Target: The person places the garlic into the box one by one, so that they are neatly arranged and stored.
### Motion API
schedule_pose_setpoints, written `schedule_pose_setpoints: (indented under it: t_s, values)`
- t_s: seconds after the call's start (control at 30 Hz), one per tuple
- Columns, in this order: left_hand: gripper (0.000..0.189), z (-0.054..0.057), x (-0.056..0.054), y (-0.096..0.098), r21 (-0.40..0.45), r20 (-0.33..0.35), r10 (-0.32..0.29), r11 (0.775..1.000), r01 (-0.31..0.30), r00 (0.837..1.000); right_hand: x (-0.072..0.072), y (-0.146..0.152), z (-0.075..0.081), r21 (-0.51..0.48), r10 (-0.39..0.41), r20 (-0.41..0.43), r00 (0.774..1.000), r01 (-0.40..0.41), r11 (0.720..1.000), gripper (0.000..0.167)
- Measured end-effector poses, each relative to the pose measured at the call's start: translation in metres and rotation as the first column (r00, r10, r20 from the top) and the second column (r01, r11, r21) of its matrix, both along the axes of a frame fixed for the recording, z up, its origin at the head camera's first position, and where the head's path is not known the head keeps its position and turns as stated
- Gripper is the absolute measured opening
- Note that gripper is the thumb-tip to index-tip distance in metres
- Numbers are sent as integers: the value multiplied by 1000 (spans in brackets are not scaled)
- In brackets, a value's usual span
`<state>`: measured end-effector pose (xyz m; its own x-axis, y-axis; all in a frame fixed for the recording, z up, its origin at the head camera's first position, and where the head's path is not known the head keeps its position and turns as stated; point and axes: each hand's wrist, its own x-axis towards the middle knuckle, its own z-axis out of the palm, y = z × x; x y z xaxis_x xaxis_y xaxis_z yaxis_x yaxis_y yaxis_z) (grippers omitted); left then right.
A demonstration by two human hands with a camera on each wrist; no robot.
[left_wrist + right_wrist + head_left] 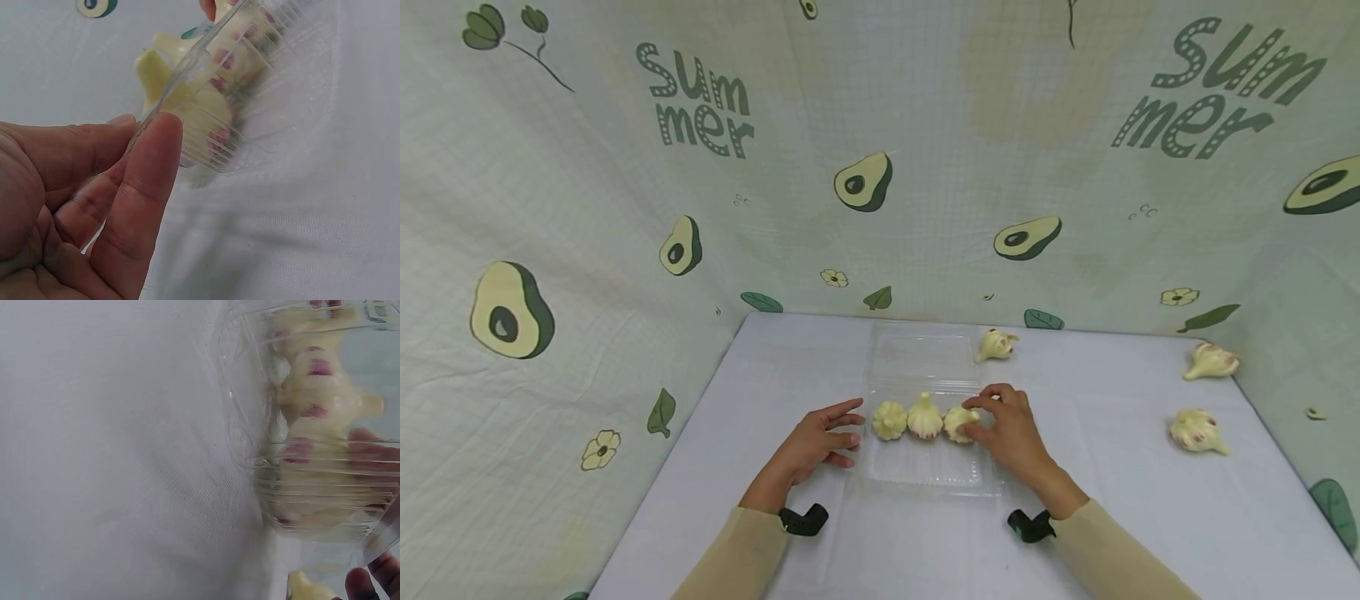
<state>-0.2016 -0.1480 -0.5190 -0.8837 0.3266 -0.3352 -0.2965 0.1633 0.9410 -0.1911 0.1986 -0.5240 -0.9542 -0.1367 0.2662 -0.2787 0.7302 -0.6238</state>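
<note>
A clear plastic clamshell container lies open on the table, its lid folded back behind it. Three garlic bulbs stand in a row inside: a left bulb, a middle bulb and a right bulb. My left hand is at the container's left side; in the left wrist view its thumb and a finger pinch the clear rim. With thumb and fingers, my right hand grips the right bulb inside the container. Through the clear wall, the right wrist view shows fingertips against that bulb.
One loose garlic bulb lies at the lid's right edge. Farther right are a back bulb and a nearer bulb. The white-covered table meets a printed cloth behind and at both sides.
</note>
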Motion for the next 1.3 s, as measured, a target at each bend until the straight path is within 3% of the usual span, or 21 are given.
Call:
schedule_pose_setpoints:
  t_s: [0.3,0.53,0.87,1.3]
  values:
    - [68,0,1,-1,2,-8,-4,1000,4,1000,4,8,0,-122,64,72,995,-55,991,38]
    - [68,0,0,-1,0,-10,-7,1000,7,1000,1,5,-2,-108,15,49,999,-9,994,26]
    - [68,-2,0,-1,10,-6,-8,1000,8,1000,-2,2,-2,-104,-6,63,998,13,995,29]
    - [69,-1,0,-2,10,-5,0,1000,0,1000,4,6,0,-170,44,114,992,-25,985,62]
